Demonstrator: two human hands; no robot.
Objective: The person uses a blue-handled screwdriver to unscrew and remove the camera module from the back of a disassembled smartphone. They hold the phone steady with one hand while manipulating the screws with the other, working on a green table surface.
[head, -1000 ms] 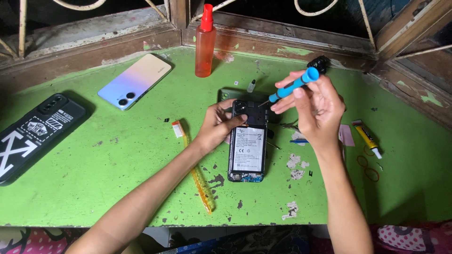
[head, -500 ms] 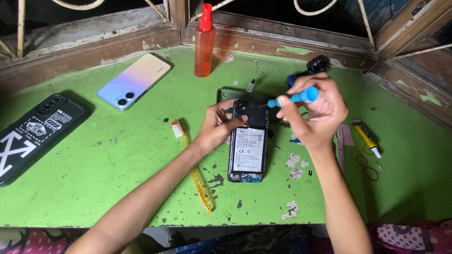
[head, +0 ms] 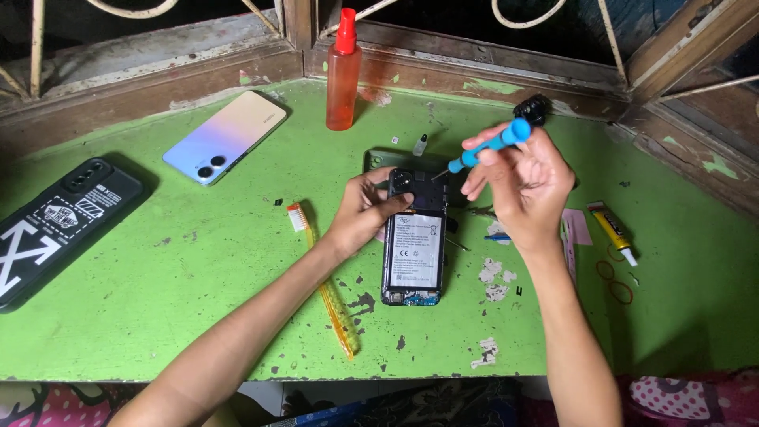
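Note:
An opened phone [head: 414,251] lies face down on the green table [head: 182,300], its back off and its battery showing. My left hand [head: 365,207] presses on the phone's upper left corner by the camera block. My right hand [head: 522,183] grips a blue screwdriver [head: 490,146], tilted, with its thin tip pointing down left at the phone's top right corner. A dark back cover [head: 378,158] lies just behind the phone, partly hidden by my hands.
An orange spray bottle [head: 344,73] stands at the back. A pastel phone [head: 227,136] and a black cased phone [head: 57,225] lie left. An orange toothbrush [head: 322,278] lies by my left forearm. A glue tube [head: 610,229], rubber bands [head: 615,281] and a black brush [head: 531,107] are right.
My right hand has swung the screwdriver from nearly flat to a steeper tilt, bringing its tip down to the phone's top right corner. My left hand has stayed on the phone.

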